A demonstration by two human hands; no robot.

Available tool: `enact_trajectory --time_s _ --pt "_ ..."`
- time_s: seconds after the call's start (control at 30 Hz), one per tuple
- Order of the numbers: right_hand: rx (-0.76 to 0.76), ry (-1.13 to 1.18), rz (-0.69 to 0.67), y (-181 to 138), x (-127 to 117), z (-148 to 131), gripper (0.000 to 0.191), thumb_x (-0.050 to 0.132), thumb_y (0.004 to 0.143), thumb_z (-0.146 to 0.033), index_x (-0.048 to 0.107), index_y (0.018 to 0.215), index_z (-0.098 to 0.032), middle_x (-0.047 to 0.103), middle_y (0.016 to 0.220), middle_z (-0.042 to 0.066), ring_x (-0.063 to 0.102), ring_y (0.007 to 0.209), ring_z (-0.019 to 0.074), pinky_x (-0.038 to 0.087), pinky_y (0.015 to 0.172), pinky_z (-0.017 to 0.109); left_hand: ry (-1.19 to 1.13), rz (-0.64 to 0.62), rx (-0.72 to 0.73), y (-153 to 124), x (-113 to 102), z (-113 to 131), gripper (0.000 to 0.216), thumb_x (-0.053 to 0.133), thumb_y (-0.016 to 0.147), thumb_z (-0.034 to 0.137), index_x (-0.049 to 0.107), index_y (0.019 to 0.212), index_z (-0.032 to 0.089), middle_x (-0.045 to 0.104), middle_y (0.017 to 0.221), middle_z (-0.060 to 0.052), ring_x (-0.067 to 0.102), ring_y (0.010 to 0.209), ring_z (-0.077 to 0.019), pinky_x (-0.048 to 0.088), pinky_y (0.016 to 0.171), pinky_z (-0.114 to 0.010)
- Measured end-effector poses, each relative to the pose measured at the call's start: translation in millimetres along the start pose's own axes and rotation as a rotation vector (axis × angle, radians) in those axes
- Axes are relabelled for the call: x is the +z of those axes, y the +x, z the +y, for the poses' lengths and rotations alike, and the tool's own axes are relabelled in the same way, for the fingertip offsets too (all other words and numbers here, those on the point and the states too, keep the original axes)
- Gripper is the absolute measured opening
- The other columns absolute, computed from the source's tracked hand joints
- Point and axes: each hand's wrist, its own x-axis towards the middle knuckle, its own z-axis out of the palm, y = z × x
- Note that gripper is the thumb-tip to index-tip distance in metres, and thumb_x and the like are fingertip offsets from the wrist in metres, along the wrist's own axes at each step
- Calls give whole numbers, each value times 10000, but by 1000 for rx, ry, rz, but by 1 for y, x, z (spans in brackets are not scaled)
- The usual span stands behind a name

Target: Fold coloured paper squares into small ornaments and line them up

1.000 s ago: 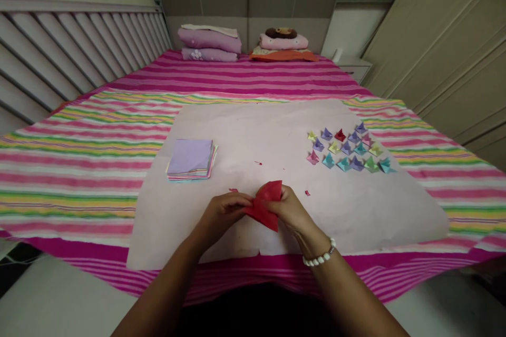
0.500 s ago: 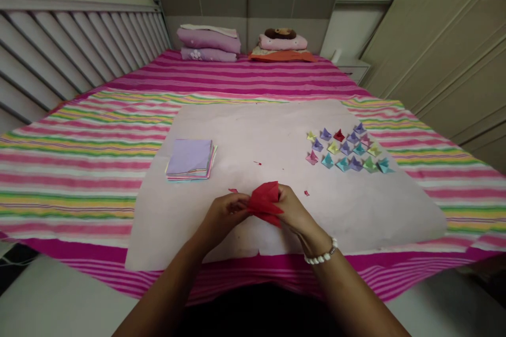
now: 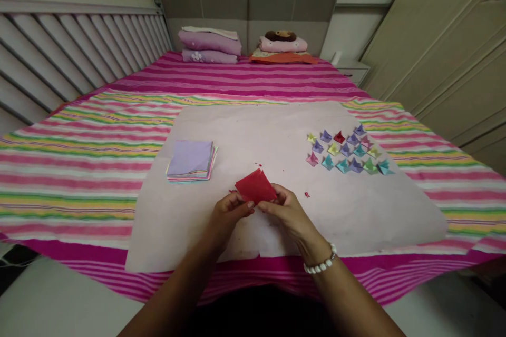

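Note:
A red square of folded paper [image 3: 255,186] is pinched between both my hands above the pale paper sheet [image 3: 276,137] that covers the bed. My left hand [image 3: 229,214] grips its lower left edge with thumb and fingers closed. My right hand [image 3: 285,210], with a white bead bracelet at the wrist, grips its lower right edge. A stack of coloured paper squares [image 3: 191,159], lilac on top, lies to the left. A cluster of several small folded paper shapes [image 3: 348,150] in mixed colours sits to the right.
The bed has a striped pink, green and yellow cover [image 3: 79,158]. Folded bedding [image 3: 209,43] and a pillow pile [image 3: 283,48] lie by the headboard. A slatted rail [image 3: 71,47] runs along the left; wardrobe doors [image 3: 446,47] stand right. Tiny red paper scraps [image 3: 307,195] dot the sheet.
The red paper has been turned and raised from a crumpled fold between my hands to a flat diamond above my fingertips. Both hands shifted slightly towards me.

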Motion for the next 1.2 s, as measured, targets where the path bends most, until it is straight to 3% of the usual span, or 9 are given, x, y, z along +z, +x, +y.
enact_trajectory --time_s 0.1,0.2,0.33,0.5,0.57,0.67,0.8,0.93,1.2 --pt "3 -7 103 0 4 4 217 845 567 -298 683 651 -181 616 571 -35 486 508 100 389 520 232 13 -54 10 -4 5 0 191 761 708 310 698 813 162 690 762 -6 585 709 -125 447 697 -251" --pt "35 -10 98 1 5 5 208 836 571 -293 676 607 -166 597 538 -31 456 487 91 358 495 229 -42 -104 41 -5 10 5 249 766 707 304 706 902 162 718 833 -30 619 788 -158 466 792 -293" --pt "68 -47 50 0 5 6 233 861 532 -281 673 584 -153 582 509 -37 454 483 84 344 493 220 -90 -2 30 -3 11 8 228 766 704 344 720 813 149 714 737 -23 629 744 -155 484 765 -289" --pt "-10 -51 114 -1 2 8 221 851 568 -284 668 595 -162 578 500 -44 457 476 83 342 476 209 3 71 95 -2 6 9 238 706 762 381 718 781 144 667 668 1 598 669 -120 491 684 -253" --pt "-52 -59 142 -2 0 6 208 845 587 -283 674 615 -167 591 506 -42 463 471 80 353 468 203 63 94 154 -2 4 12 259 729 741 342 702 914 152 664 705 9 592 649 -107 488 638 -235" --pt "-107 -76 152 -4 -2 3 201 845 599 -265 690 692 -177 613 526 -43 498 476 83 397 472 198 72 121 283 -3 2 18 524 791 659 244 577 1136 206 675 911 -3 618 656 -98 509 603 -231" --pt "-166 -70 141 -6 -2 0 410 842 611 -230 691 992 -229 696 710 -29 564 510 91 473 494 216 110 75 344 -3 -1 26 411 773 689 206 551 1034 217 634 1094 -33 626 664 -79 522 580 -214" --pt "-216 -116 112 -8 -1 1 609 820 657 -219 612 1225 -287 701 789 -22 583 530 95 505 515 237 131 -18 277 -4 -4 28 317 731 747 225 574 1022 201 641 1022 -29 599 647 -78 512 553 -207" --pt "-347 -274 97 -12 -6 3 363 747 767 -260 701 1127 -264 633 547 -38 572 485 118 486 484 249 150 -9 352 -5 -5 26 227 714 763 200 576 943 203 568 1189 -34 604 681 -64 516 581 -209"
